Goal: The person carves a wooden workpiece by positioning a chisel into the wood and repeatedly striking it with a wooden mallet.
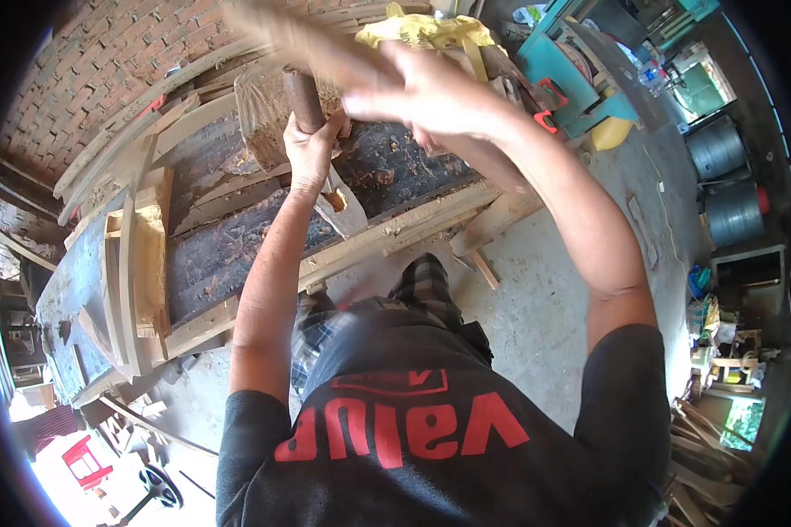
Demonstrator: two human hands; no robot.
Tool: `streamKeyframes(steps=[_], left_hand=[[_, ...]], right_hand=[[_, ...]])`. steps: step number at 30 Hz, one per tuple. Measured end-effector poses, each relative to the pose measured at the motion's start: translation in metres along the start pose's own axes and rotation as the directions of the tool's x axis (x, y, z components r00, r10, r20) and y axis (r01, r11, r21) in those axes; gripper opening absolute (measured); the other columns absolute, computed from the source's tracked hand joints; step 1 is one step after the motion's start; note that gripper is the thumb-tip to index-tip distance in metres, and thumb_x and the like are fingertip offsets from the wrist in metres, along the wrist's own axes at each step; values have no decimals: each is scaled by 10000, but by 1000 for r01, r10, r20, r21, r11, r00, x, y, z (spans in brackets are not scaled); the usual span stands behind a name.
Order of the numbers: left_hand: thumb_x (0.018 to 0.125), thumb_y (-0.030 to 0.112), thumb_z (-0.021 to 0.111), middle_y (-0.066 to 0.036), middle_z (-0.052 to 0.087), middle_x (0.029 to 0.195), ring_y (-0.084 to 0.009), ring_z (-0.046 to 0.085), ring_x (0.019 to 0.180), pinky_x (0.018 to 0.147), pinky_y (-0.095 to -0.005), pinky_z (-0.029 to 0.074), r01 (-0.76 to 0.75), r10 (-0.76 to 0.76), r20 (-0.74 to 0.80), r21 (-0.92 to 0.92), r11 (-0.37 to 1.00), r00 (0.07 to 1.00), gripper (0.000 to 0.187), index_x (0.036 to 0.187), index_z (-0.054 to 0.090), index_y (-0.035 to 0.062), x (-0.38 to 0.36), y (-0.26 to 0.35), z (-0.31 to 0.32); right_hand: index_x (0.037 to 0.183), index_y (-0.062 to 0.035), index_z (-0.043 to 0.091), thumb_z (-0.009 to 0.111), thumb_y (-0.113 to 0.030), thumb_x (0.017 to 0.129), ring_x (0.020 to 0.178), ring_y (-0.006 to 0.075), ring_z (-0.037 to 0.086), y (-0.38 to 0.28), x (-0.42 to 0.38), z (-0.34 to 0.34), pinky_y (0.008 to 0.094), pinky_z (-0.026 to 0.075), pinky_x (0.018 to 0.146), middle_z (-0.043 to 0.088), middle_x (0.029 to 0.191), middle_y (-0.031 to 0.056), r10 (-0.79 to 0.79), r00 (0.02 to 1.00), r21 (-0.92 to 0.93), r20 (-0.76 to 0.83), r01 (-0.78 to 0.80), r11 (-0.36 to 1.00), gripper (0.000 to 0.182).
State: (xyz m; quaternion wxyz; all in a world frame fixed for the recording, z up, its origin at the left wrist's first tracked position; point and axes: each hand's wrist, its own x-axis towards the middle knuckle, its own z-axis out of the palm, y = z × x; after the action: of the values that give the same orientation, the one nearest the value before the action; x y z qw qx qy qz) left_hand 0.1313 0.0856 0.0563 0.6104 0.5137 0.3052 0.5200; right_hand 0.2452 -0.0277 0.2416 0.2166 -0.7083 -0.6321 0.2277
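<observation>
My left hand [310, 156] is closed round the thick, dark brown round handle of what looks like a chisel [303, 98], held upright; its blade is hidden. Just below that hand lies a pale piece of wood [350, 218] with a hole cut in it, on the dark bench top [395, 167]. Raised to the right, my right hand [426, 92] grips a long wooden club [312, 39], which is blurred by motion and slants above the chisel handle. A rough wood block [259, 123] stands behind the left hand.
Long curved boards [132, 132] lie along the brick wall [88, 70]. A wooden frame piece [154, 246] sits at the bench's left. At the back are a yellow plastic bag [426, 31], an orange-handled tool [545, 119] and a teal machine [571, 75]. Metal drums [734, 215] stand right.
</observation>
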Motion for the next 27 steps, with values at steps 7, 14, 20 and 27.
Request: streamKeyframes(steps=[7,14,20,27], left_hand=[[796,170,769,6,572,669,-54,496,505,458,-224,410,3,-2,-12,43,999,1000,284,872,513,76,-2,1,-4],[796,140,762,29,551,655,-48,474,484,427,-216,384,-40,39,-37,-21,999,999,265,878,515,83,12,-3,-5],[793,144,760,19,560,648,-49,477,480,430,-217,387,-4,4,14,25,1000,1000,268,879,515,75,5,2,2],[795,169,774,19,552,668,-47,483,483,424,-209,404,-32,30,-48,-53,998,998,304,892,498,86,13,-10,-11]], right_hand=[[1415,18,356,690,-471,848,442,64,492,-15,-1,-25,182,469,393,623,838,128,-223,964,88,-147,237,967,819],[1389,39,353,730,-444,830,482,99,551,0,6,-9,231,475,408,609,803,110,63,997,-37,44,-62,997,829],[1337,119,387,694,-405,861,437,111,549,-26,0,-20,203,479,380,641,868,188,-312,926,97,-212,338,936,771],[1303,65,429,737,-458,822,451,90,543,2,0,5,222,459,407,604,685,69,93,995,83,-22,-91,992,775]])
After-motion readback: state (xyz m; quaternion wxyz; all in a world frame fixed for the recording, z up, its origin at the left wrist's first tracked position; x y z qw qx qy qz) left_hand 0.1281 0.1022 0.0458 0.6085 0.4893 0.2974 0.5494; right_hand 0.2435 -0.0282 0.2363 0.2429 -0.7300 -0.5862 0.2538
